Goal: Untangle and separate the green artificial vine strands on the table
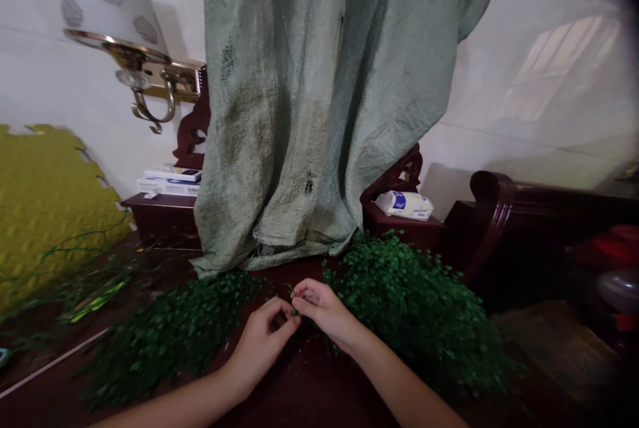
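— Where the two hands meet, what sits between them?

— A small green sprig (294, 311). The left hand (262, 343) has its fingers curled in and its thumb and forefinger pinched on the sprig. The right hand (323, 310) comes in from the other side with its fingertips closed on the same bit. The two hands touch at the tips.

— And where is that sprig, exactly?

— Low in the middle of the view, just above the dark wooden table (304, 388), in the gap between two heaps of the same small green leaves. The left heap (170, 338) lies flat and spreads toward the left forearm. The right heap (417, 311) is fuller and rises just beside the right wrist.

— What stands behind the hands?

— A big pale green woven sack (319, 102) hangs down with its hem resting on the table's far edge, near both heaps. Left of it are a lamp (107, 12) with a spotted shade, a stack of flat boxes (170, 180) on a low shelf, and a yellow foam mat (44, 195) leaning on the wall. Thin bare stems (74, 275) trail in front of the mat. Right of the sack a white packet (404, 205) lies on another low ledge.

— Can you read the packet?

— No, the print is too small.
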`<move>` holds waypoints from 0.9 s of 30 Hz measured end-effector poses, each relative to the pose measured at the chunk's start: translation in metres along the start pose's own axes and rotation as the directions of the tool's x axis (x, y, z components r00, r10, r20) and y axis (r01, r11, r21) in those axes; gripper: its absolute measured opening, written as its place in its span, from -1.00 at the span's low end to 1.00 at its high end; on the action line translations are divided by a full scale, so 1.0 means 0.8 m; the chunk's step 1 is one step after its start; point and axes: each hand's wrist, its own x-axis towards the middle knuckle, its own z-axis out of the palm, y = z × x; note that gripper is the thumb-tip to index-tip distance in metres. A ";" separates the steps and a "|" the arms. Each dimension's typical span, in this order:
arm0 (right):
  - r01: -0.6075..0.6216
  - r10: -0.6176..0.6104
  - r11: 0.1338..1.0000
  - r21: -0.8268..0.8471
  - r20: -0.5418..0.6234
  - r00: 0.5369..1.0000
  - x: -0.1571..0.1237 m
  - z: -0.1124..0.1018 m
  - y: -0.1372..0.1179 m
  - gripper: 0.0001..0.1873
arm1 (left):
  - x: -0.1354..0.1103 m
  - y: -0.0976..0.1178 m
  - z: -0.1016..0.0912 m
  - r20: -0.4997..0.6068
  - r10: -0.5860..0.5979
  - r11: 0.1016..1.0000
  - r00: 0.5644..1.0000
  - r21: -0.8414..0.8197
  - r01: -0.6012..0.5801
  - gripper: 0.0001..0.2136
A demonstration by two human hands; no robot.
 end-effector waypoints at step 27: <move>-0.198 0.195 0.955 0.219 0.035 0.980 -0.003 -0.005 -0.008 -0.60 | -0.012 0.000 -0.003 -0.018 0.377 0.907 0.926 0.207 -0.365 -0.88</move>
